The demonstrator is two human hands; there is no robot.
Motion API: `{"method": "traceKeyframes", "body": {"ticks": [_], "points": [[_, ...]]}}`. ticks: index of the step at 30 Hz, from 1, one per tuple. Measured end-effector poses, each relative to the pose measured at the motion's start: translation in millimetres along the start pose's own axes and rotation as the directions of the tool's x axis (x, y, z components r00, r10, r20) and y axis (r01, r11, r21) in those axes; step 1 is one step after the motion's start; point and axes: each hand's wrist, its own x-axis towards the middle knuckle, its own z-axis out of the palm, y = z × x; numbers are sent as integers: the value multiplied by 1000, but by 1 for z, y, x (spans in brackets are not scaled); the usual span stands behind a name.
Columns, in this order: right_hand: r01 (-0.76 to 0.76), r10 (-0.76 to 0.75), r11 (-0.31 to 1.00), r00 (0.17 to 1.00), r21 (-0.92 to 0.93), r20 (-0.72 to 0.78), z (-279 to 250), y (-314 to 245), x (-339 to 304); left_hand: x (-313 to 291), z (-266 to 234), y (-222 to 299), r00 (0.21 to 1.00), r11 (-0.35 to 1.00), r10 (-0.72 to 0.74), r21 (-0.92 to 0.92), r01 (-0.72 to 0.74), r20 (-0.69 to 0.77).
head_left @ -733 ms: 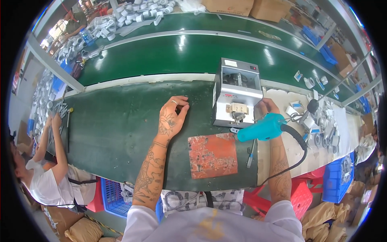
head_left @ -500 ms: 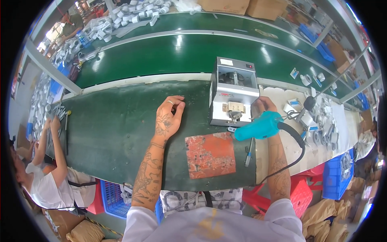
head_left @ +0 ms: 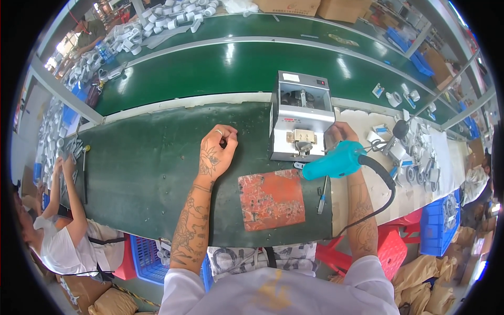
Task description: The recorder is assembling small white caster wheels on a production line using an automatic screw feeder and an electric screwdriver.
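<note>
My left hand (head_left: 218, 152) rests on the dark green mat, left of a grey-and-white bench machine (head_left: 301, 118). Its fingers are curled toward the thumb; whatever they hold, if anything, is hidden. Against the machine's right side is my right hand (head_left: 345, 132), fingers bent, their tips out of sight. A teal powered hand tool (head_left: 333, 161) with a black cable hangs over that wrist and covers part of the hand. On the machine's front sits a small metal fixture (head_left: 303, 137). A worn red pad (head_left: 271, 200) lies between my forearms, with a thin pen-like tool (head_left: 322, 195) to its right.
White plastic parts and coils (head_left: 415, 163) crowd the bench's right side. Beyond the bench runs a green conveyor (head_left: 199, 73), with many white ring-shaped parts (head_left: 157, 23) piled at its far left. A co-worker (head_left: 63, 231) handles parts at left. A blue crate (head_left: 440, 223) stands at right.
The whole view has shifted slightly. Both hands keep nearly the same place beside the machine, and the teal tool still hangs over my right wrist.
</note>
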Motion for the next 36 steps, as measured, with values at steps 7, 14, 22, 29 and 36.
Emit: {"method": "traceKeyframes", "body": {"ticks": [7, 14, 22, 29, 36], "points": [[28, -28, 1000, 1000, -8, -6, -1, 3, 1, 1, 0, 4, 1000, 1000, 7, -14, -7, -2], [24, -24, 1000, 1000, -13, -6, -1, 3, 1, 0, 1, -1, 1000, 1000, 14, -22, -14, 10], [69, -69, 997, 998, -31, -2, -1, 2, 1, 0, 1, 1, 1000, 1000, 9, -26, -8, 30], [55, -55, 998, 998, -20, 4, -2, 2, 0, -1, 1, 0, 999, 999, 22, -43, -21, 28], [65, -65, 998, 998, -20, -3, -1, 3, 1, 0, 1, 0, 999, 999, 10, -33, -9, 33]]}}
